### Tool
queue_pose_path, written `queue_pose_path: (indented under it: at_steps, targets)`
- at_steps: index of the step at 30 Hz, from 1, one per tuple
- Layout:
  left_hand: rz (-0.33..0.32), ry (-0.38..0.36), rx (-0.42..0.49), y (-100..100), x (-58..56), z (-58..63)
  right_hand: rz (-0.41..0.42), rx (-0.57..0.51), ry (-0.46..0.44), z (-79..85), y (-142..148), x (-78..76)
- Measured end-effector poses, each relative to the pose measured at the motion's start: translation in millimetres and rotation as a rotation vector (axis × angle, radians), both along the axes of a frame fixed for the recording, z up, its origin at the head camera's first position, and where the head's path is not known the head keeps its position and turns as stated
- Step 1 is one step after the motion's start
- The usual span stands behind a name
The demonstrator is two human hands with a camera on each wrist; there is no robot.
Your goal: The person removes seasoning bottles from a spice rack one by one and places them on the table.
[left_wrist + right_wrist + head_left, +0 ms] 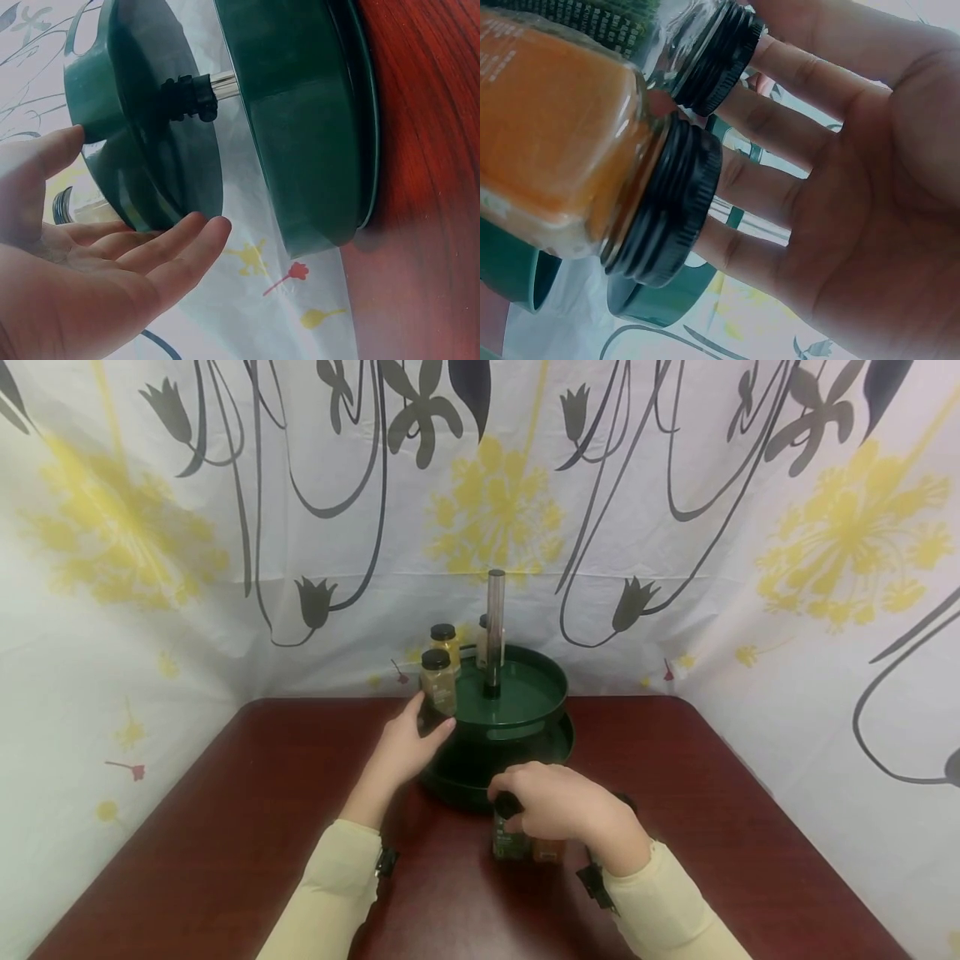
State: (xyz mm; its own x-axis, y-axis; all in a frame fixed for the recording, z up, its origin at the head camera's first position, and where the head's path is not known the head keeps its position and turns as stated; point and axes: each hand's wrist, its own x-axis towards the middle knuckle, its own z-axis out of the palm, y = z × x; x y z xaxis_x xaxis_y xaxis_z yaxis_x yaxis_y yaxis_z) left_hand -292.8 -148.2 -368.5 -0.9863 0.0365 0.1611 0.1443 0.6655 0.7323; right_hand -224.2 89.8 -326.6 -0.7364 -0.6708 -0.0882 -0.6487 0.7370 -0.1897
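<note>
My left hand [405, 747] is at the near left rim of the upper tray [517, 693] of a green two-tier stand. Its thumb touches the rim and its fairly straight fingers reach beneath, as the left wrist view shows. Just above that hand, a tan spice jar [439, 689] with a black lid stands on the tray. In front of the stand, my right hand [566, 806] pinches the black lid of a green-labelled spice jar [510, 843]. Beside it is an orange spice jar [562, 142], partly hidden by the hand in the head view.
A yellow spice jar [446, 643] and another jar [482, 643], partly behind the metal pole [496, 618], are on the upper tray. The lower tray [558, 743] sits beneath. A patterned curtain [375, 552] hangs behind the dark red table [225, 827].
</note>
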Motion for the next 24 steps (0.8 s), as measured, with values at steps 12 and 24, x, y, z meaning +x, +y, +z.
queue_pose_path:
  at_steps: [12, 24]
  targets:
    - [0.014, 0.020, -0.055, 0, 7.8, 9.3, 0.000, 0.001, 0.007, 0.5, -2, -1.0]
    - [-0.017, -0.019, -0.177, 14, 21.0, 27.1, -0.008, 0.029, 0.018, -6.6, -5, -1.1]
